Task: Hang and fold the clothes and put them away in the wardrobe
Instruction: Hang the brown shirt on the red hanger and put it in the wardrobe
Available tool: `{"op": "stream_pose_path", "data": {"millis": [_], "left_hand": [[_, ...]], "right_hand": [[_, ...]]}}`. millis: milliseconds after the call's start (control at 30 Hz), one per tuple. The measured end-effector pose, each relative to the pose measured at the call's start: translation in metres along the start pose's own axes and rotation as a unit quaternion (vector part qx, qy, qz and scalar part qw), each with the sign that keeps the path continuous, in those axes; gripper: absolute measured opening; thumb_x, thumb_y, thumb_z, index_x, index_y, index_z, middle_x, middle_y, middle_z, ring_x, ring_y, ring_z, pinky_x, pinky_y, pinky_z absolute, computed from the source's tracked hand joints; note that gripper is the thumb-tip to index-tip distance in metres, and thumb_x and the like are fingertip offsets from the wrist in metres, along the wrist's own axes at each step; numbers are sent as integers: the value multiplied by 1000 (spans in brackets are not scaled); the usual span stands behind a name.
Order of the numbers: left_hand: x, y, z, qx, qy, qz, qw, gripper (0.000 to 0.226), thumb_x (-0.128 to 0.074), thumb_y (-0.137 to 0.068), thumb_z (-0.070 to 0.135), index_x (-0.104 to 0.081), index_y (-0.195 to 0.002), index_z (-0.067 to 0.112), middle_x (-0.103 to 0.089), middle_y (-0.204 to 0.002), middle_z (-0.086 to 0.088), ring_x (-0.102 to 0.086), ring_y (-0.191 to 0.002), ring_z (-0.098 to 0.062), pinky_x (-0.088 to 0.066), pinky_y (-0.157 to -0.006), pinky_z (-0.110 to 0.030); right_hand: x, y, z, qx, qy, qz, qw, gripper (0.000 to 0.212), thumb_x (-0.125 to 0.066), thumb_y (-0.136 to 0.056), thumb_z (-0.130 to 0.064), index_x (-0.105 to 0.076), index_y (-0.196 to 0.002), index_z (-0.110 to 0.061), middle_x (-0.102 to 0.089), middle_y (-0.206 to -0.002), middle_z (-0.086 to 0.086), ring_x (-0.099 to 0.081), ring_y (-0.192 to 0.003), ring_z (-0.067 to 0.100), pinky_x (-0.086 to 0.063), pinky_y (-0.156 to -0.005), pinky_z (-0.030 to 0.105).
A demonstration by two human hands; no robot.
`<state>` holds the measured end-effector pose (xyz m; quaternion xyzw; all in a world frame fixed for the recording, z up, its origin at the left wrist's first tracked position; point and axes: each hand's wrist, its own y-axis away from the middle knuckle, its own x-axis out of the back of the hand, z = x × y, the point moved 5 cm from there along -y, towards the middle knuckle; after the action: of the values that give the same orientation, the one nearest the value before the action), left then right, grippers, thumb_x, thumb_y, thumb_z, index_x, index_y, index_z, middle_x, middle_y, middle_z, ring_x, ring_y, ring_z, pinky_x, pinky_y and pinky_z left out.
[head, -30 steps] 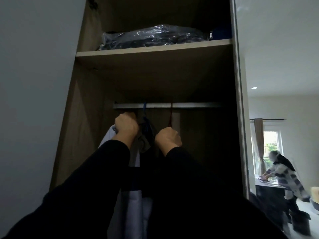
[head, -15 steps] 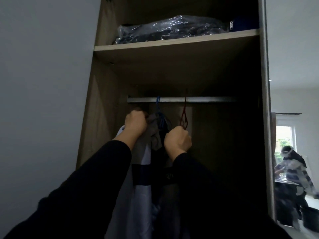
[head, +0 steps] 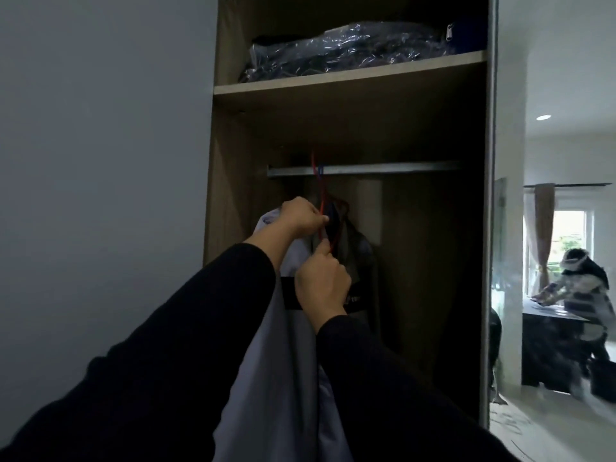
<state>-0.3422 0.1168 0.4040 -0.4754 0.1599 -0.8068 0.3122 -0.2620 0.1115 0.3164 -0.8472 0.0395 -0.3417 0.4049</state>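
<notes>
Inside the open wardrobe [head: 230, 181] a metal rail [head: 383, 169] carries a red hanger [head: 315, 175] and a blue hanger [head: 321, 171], hooked close together near the rail's left end. A pale lilac garment with a black band [head: 283, 378] hangs below them, with a dark garment [head: 358, 251] to its right. My left hand [head: 298, 216] grips the lilac garment's shoulder at the hanger neck. My right hand [head: 321, 283] is just below, fingers curled, its forefinger raised against the red hanger wire.
A wooden shelf [head: 350, 76] above the rail holds clothes in a clear plastic bag [head: 343, 48]. A grey wall [head: 100, 161] stands left. On the right, a mirror or opening shows another person [head: 576, 295] bent over a dark table [head: 550, 323].
The red hanger has slid left along the rail, next to the blue one. My right hand dropped lower and moved left, under my left hand. The camera has shifted.
</notes>
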Motion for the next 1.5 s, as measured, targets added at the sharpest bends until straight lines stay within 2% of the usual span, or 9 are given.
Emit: {"op": "stream_pose_path", "data": {"millis": [167, 333, 400, 600, 733, 900, 1167, 1333, 1500], "left_hand": [[15, 29, -19, 48, -41, 42, 997, 28, -51, -93, 22, -59, -69, 9, -60, -74, -10, -58, -72, -21, -44, -61, -26], [41, 64, -27, 70, -86, 37, 993, 31, -51, -95, 28, -67, -112, 7, -66, -113, -11, -62, -103, -30, -53, -82, -32], [51, 82, -27, 67, -137, 28, 988, 32, -53, -94, 32, -69, -113, 12, -66, -116, -7, -60, -107, -25, -50, -93, -34], [91, 149, -7, 69, -200, 39, 977, 28, -49, -97, 28, -67, -114, 15, -64, -118, -7, -56, -110, -21, -40, -86, -26], [111, 199, 6, 103, -211, 60, 970, 28, -47, -98, 28, -67, -113, 18, -65, -116, -6, -56, -113, -21, -40, -92, -27], [104, 274, 13, 172, -196, 66, 963, 26, -47, -98, 25, -68, -112, 17, -67, -113, -4, -57, -108, -16, -38, -84, -19], [102, 415, 23, 284, -203, 71, 934, 23, -56, -94, 29, -69, -109, 17, -68, -99, 3, -57, -88, -7, -41, -80, -18], [139, 505, 30, 351, -225, 102, 903, 20, -59, -91, 31, -69, -102, 17, -63, -81, 8, -56, -73, -4, -45, -77, -22], [177, 596, 31, 423, -253, 140, 859, 22, -59, -92, 27, -68, -109, 17, -67, -104, 0, -59, -97, -14, -47, -90, -27]], "right_hand": [[19, 24, 8, 1, -99, 11, 995, 45, -25, -103, -31, -35, -143, -13, -50, -136, 13, -52, -117, 34, -40, -91, 39], [39, 29, 19, -4, -77, 38, 996, 47, -35, -99, -22, -32, -145, -11, -41, -138, 14, -43, -122, 31, -39, -94, 39], [49, 33, 18, 7, -33, 59, 998, 50, -40, -96, -23, -32, -144, -10, -39, -138, 14, -38, -125, 31, -37, -97, 42], [57, 44, 10, 19, -44, -13, 999, 61, -46, -97, -32, -21, -149, -11, -30, -149, 14, -29, -137, 31, -25, -108, 49], [67, 63, 0, 55, -117, -62, 990, 41, -42, -98, -33, -42, -135, -15, -54, -131, 16, -46, -123, 35, -22, -108, 52], [82, 119, -12, 173, -289, -121, 934, 28, -53, -94, -34, -57, -114, -15, -66, -102, 12, -60, -99, 33, -44, -84, 36], [108, 226, -37, 240, -365, -279, 855, 22, -58, -92, -39, -61, -97, -18, -57, -81, -1, -52, -76, 17, -35, -63, 22], [131, 289, -66, 270, -400, -304, 821, 21, -56, -93, -37, -56, -83, -18, -47, -64, -11, -44, -60, 6, -28, -53, 19], [149, 354, -97, 267, -421, -356, 790, 22, -53, -95, -36, -57, -85, -16, -48, -65, -9, -42, -60, 1, -27, -52, 15]]}}
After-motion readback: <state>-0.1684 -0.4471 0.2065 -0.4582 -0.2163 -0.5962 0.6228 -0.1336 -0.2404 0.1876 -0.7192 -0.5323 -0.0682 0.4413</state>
